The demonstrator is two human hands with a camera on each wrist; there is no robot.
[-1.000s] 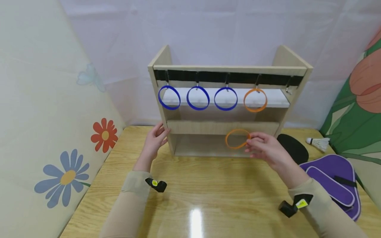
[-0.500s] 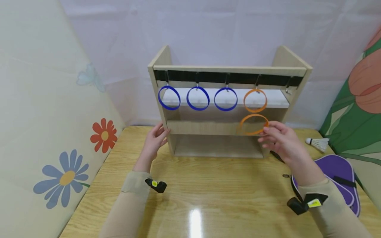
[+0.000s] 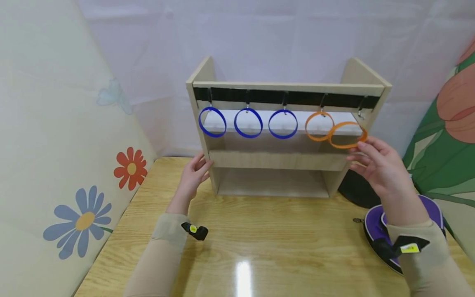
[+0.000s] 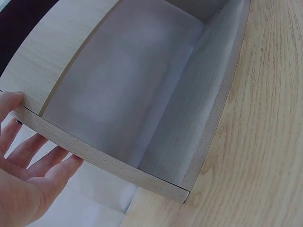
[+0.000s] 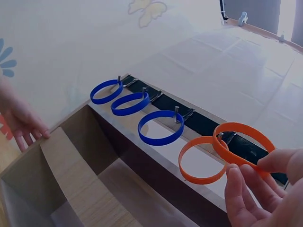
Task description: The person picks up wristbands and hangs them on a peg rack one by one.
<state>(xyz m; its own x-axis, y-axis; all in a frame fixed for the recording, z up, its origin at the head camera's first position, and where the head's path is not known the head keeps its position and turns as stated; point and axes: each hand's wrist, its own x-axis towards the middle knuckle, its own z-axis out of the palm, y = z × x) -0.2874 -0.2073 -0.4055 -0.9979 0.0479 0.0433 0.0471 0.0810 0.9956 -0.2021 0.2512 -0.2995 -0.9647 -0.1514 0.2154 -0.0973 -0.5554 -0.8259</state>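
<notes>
An orange ring (image 3: 346,135), a thin flat band, is pinched between the thumb and fingers of my right hand (image 3: 384,171). It is in front of the shelf's right part, below the rightmost hook (image 3: 360,113), which carries nothing. In the head view it overlaps a second orange ring (image 3: 314,138) hanging from the neighbouring hook. Three blue rings (image 5: 161,128) hang from the hooks further left. My left hand (image 3: 193,175) touches the left side panel of the small wooden shelf (image 3: 278,160); in the left wrist view its thumb lies at the panel's front edge, fingers spread along the outside.
The shelf stands on a wooden table (image 3: 237,231) against a white cloth (image 3: 274,41). A black strip (image 3: 267,97) bears the hooks. At the right lie a black rounded object (image 3: 358,192) and a purple bag (image 3: 376,222), partly behind my right arm. Painted walls flank the table.
My right hand has carried the orange ring up and to the right, from the lower compartment to just below the rightmost hook. The left hand has stayed at the panel.
</notes>
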